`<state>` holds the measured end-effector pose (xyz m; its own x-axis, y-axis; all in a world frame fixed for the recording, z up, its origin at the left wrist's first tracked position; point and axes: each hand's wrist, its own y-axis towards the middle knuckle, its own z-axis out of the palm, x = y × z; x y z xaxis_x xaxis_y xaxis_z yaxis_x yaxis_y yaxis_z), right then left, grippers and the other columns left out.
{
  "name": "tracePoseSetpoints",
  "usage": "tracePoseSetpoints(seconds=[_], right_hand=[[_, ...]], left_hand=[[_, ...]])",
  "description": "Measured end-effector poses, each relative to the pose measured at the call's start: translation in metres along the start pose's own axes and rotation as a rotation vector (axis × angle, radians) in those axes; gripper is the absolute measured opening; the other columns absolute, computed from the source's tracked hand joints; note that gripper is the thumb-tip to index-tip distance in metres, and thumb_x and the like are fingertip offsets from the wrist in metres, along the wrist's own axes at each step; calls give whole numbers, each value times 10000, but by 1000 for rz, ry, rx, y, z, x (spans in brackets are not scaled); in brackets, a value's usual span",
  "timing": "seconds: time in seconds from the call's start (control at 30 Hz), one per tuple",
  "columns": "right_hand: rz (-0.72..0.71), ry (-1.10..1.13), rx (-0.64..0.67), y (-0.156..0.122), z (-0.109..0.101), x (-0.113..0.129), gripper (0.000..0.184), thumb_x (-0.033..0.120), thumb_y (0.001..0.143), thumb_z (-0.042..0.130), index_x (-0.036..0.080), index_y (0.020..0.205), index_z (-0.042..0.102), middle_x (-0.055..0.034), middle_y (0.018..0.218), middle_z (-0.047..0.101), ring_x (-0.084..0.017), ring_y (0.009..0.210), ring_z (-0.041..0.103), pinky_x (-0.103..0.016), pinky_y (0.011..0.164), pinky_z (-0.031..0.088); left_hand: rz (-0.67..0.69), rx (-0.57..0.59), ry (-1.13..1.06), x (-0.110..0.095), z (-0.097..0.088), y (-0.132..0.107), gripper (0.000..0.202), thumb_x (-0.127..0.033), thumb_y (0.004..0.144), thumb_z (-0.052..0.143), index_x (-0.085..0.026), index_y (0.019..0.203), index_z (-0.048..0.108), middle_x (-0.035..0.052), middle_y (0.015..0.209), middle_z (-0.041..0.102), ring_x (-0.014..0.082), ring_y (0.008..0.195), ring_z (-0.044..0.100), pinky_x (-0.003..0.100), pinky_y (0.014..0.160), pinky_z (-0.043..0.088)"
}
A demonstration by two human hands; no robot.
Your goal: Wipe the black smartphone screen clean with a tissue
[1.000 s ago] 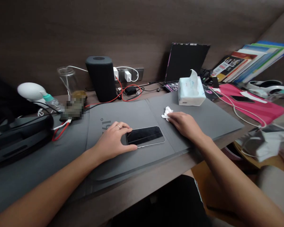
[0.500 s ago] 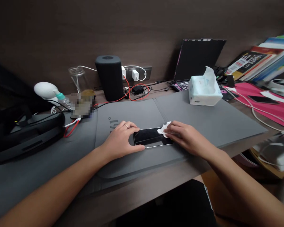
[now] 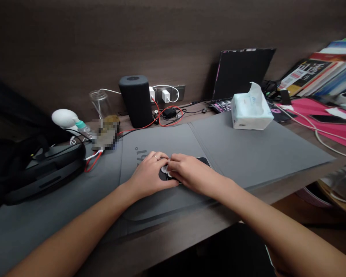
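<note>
A black smartphone [image 3: 204,160] lies flat, screen up, on the grey desk mat [image 3: 167,140]. My left hand [image 3: 148,175] grips its left end, thumb along the near edge and fingers along the far edge; a ring is on one finger. Pinched in my right hand [image 3: 192,171] is a crumpled white tissue [image 3: 165,169], pressed against the left part of the screen close to my left hand. The right hand covers the phone's middle, so only its right end and a bit of its left show.
A tissue pack [image 3: 250,113] stands at the back right, before an open laptop [image 3: 243,75]. Behind the hands are a black speaker [image 3: 135,102], a glass jar [image 3: 100,104] and red and black cables. A black headset [image 3: 46,173] lies left; books [image 3: 314,73] lean at right.
My right hand has slid the tissue leftward across the screen, from the phone's right end to its left. My left hand keeps its hold; the view has shifted slightly.
</note>
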<state>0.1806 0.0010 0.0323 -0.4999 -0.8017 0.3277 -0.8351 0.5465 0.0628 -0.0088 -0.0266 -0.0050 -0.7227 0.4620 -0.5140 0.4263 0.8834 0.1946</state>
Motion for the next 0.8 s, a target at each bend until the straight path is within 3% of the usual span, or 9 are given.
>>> tracePoseSetpoints(seconds=[0.1, 0.23, 0.33, 0.47, 0.63, 0.8], right_hand=[[28, 31, 4, -7, -2, -6, 177, 207, 975, 487, 157, 965, 656, -69, 922, 576, -152, 748, 541, -275, 670, 413], [135, 78, -21, -39, -12, -33, 201, 267, 988, 472, 188, 1023, 654, -68, 951, 584, -167, 793, 586, -304, 735, 463], [173, 84, -57, -61, -19, -48, 235, 290, 999, 436, 208, 1018, 655, -75, 962, 599, -184, 826, 600, -324, 754, 479], [192, 47, -68, -75, -23, -50, 248, 299, 998, 420, 214, 980, 652, -75, 942, 609, -190, 820, 605, -320, 738, 480], [166, -100, -14, -63, -26, -37, 264, 220, 973, 428, 201, 827, 646, -64, 832, 620, -168, 700, 573, -288, 636, 429], [64, -194, 158, -19, -29, -13, 233, 38, 858, 497, 177, 719, 620, -50, 775, 622, -128, 609, 518, -266, 573, 348]], left_hand=[[-1, -5, -13, 0, 0, 0, 406, -476, 769, 730, -226, 1084, 676, 54, 1173, 619, 266, 1088, 527, 432, 976, 461], [-12, -12, -24, 1, 0, 0, 538, -544, 755, 729, -212, 1172, 656, 58, 1194, 621, 265, 1090, 535, 441, 1001, 452], [-12, -9, -18, 1, 0, 0, 522, -560, 764, 710, -232, 1166, 660, 52, 1205, 624, 272, 1083, 539, 457, 992, 457], [-10, -14, -15, 1, 1, 0, 514, -554, 764, 708, -228, 1160, 663, 56, 1197, 628, 274, 1074, 536, 458, 977, 465], [-15, -4, -24, 1, 1, 0, 510, -555, 759, 709, -248, 1163, 663, 48, 1199, 623, 276, 1078, 535, 473, 981, 463], [-11, -8, -10, 1, 1, 1, 515, -548, 755, 716, -244, 1168, 661, 56, 1196, 618, 282, 1077, 536, 479, 978, 462]])
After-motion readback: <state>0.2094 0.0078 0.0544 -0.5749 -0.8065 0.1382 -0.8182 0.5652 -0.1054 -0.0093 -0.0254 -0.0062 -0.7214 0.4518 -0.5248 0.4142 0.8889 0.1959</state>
